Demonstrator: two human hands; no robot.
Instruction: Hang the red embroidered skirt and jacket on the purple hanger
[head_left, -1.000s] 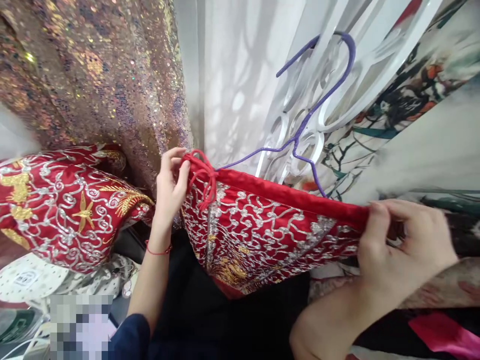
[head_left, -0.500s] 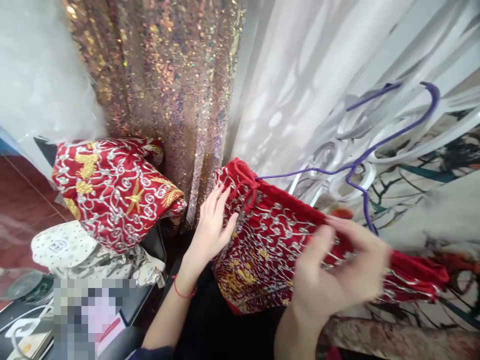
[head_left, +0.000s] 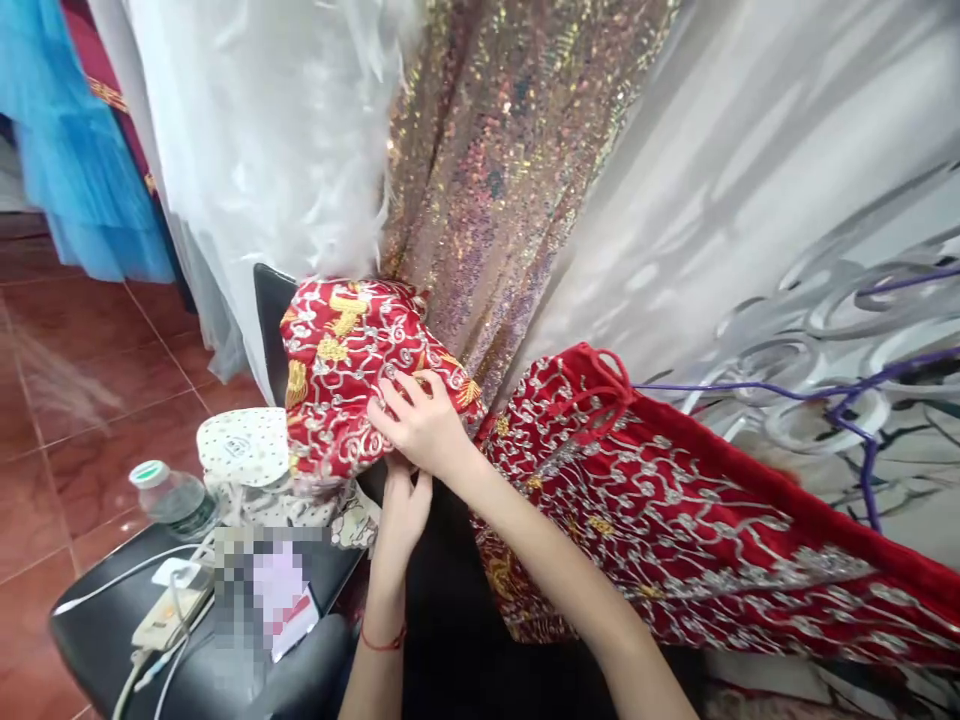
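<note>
While the right hand [head_left: 414,420] lies loosely curled over the red cloth [head_left: 330,410] against the chair [head_left: 271,315], the left hand [head_left: 405,505] is at its lower edge, fingertips hidden; whether either grips cannot be told. Satin-like, with silver scrolls and gold motifs [head_left: 346,317], the cloth should prove soft, limp and slippery, its raised embroidery liable to snag; a folded edge offers the best hold. To the right, a matching garment [head_left: 705,525] with corded waistband [head_left: 757,470] meets a purple hanger [head_left: 868,475]
</note>
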